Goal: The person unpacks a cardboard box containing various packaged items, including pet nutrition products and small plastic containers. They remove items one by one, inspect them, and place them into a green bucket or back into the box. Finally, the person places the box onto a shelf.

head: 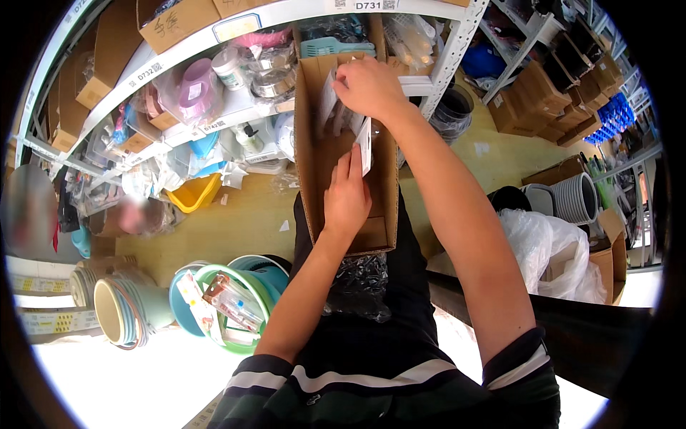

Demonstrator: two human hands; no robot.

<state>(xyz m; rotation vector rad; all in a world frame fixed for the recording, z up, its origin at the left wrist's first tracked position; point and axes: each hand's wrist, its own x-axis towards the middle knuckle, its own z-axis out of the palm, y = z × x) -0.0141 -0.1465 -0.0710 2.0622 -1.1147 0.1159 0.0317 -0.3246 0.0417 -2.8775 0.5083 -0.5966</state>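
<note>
A long, narrow cardboard box [388,204] extends away from me over my lap, its top uncovered. My left hand [347,195] is inside it, fingers along a thin white flat packet [365,147] that stands on edge. At the box's far end, my right hand [371,86] reaches down with bent fingers over clear plastic packages [338,119]. Its fingertips are partly hidden, so whether it grips one is unclear. The near part of the box floor is bare cardboard. Crumpled black plastic [359,289] lies below the box, against my dark trousers.
A white metal shelf [187,40] with bins and wrapped housewares rises ahead and left. Buckets [236,300] and stacked pots [120,311] stand at the lower left. On the right are a white plastic bag [541,252], grey stacked bins [573,198] and cardboard boxes [528,102].
</note>
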